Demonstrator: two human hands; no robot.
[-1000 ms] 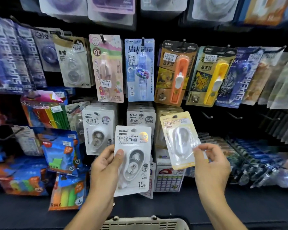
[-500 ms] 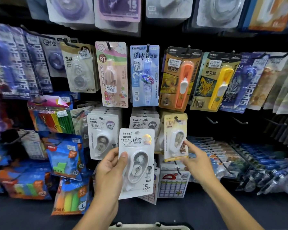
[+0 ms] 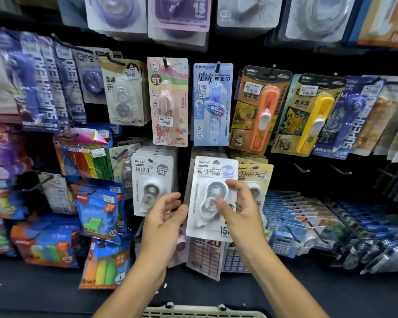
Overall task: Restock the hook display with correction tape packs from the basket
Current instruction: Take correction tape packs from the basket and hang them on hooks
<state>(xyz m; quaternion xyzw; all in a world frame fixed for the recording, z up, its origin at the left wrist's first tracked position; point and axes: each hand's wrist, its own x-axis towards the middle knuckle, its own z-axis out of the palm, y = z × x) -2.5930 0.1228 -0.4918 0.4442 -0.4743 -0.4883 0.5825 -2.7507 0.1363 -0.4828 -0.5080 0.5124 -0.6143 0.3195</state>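
Note:
A white correction tape pack is upright in front of the middle hook stack, its top at hook height. My right hand pinches it, thumb on the front blister and fingers round the right edge. My left hand is beside the pack's left edge with fingers loosely curled; only its thumb tip touches the edge. A yellow correction tape pack hangs on the hook just to the right, partly behind my right hand. A matching white pack hangs to the left. The basket shows only its pale rim at the bottom.
Tall carded tape pens hang in the row above. Blue bagged items crowd the left. Bare hooks jut out at right above flat-lying blue packs. A dark shelf runs along the bottom.
My right hand left the yellow pack hanging on its hook and moved left onto the white pack. The white pack rose to the middle hook. My left hand loosened its hold.

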